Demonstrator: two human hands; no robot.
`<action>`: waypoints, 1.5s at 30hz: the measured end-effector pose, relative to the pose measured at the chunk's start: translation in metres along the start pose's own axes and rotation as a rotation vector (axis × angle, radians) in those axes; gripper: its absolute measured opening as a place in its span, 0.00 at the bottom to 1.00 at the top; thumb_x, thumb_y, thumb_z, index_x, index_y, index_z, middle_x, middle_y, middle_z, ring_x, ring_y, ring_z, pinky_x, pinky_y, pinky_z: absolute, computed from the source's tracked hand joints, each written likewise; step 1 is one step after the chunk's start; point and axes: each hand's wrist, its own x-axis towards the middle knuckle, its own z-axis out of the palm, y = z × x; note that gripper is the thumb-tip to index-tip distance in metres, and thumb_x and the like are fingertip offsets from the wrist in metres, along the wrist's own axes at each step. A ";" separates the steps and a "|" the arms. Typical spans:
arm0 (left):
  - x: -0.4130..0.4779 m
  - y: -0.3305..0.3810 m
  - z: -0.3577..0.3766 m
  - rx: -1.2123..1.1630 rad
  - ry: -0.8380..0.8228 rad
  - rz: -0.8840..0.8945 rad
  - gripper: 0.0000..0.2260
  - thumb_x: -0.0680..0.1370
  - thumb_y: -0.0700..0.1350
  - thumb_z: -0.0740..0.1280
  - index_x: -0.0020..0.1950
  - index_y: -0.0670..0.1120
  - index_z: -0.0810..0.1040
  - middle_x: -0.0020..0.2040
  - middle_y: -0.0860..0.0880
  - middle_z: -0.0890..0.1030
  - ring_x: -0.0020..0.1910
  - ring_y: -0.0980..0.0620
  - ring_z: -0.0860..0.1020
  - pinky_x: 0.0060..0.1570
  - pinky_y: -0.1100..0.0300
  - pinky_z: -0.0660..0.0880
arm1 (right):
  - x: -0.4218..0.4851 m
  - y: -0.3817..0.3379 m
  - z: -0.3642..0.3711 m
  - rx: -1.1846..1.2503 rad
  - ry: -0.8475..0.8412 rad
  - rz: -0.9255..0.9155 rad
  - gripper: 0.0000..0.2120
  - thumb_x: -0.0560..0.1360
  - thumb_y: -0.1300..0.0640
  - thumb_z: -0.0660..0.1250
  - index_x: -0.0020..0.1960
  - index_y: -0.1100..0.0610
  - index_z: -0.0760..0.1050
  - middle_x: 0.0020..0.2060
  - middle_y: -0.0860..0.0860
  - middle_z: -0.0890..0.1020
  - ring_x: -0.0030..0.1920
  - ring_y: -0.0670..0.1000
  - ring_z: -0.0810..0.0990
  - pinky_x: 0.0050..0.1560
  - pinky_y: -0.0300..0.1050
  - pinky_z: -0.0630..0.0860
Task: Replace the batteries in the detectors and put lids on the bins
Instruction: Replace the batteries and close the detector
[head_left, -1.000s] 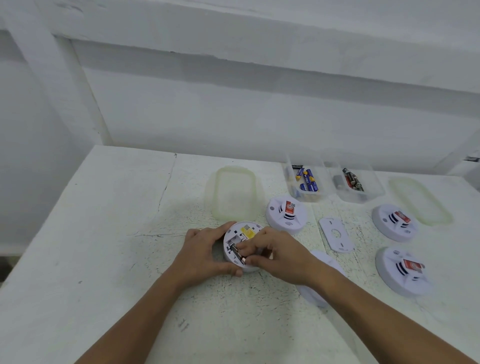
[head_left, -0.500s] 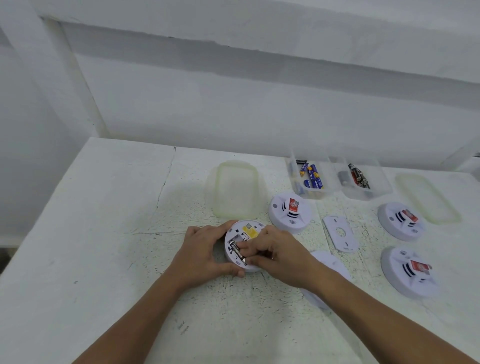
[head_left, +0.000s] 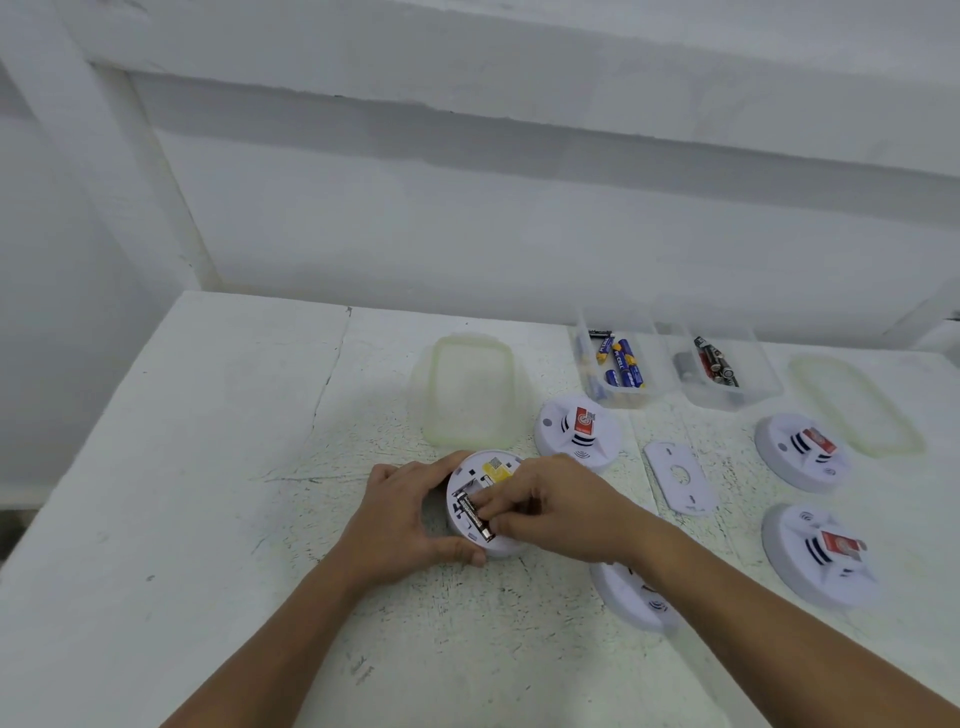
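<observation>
Detectors number five on your table (head_left: 208, 467): the open detector (head_left: 496, 467) under your hands, three more face up to the right (head_left: 579, 434) (head_left: 802, 452) (head_left: 821, 553), and one half hidden beneath your right forearm (head_left: 631, 597). Two bins (head_left: 662, 353) (head_left: 763, 374) of batteries stand at the back, uncovered, with two lids (head_left: 470, 389) (head_left: 854, 402) lying flat, one on either side of them. Your left hand (head_left: 400, 525) curls round the open detector's left rim. Your right hand (head_left: 561, 512) reaches across it, fingertips pinching a battery (head_left: 475, 519) in the compartment.
</observation>
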 end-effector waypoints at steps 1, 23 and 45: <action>0.000 0.001 -0.001 0.000 -0.007 0.000 0.38 0.54 0.78 0.65 0.62 0.76 0.60 0.51 0.68 0.75 0.56 0.72 0.64 0.57 0.72 0.55 | 0.002 -0.003 -0.006 0.039 -0.015 0.039 0.07 0.73 0.58 0.69 0.50 0.55 0.84 0.49 0.45 0.85 0.50 0.41 0.82 0.53 0.42 0.78; -0.003 0.019 -0.008 -0.029 -0.061 -0.108 0.41 0.57 0.60 0.80 0.55 0.85 0.56 0.52 0.72 0.72 0.53 0.81 0.52 0.56 0.72 0.58 | 0.089 0.105 -0.122 -0.610 0.175 0.633 0.13 0.71 0.64 0.62 0.31 0.58 0.63 0.28 0.51 0.69 0.27 0.48 0.67 0.25 0.38 0.62; -0.004 0.019 -0.007 -0.033 -0.045 -0.109 0.39 0.58 0.60 0.80 0.59 0.77 0.59 0.54 0.68 0.72 0.52 0.77 0.54 0.56 0.64 0.61 | 0.021 0.028 -0.117 1.057 0.376 0.371 0.11 0.72 0.77 0.61 0.45 0.63 0.72 0.37 0.59 0.77 0.37 0.56 0.85 0.35 0.42 0.82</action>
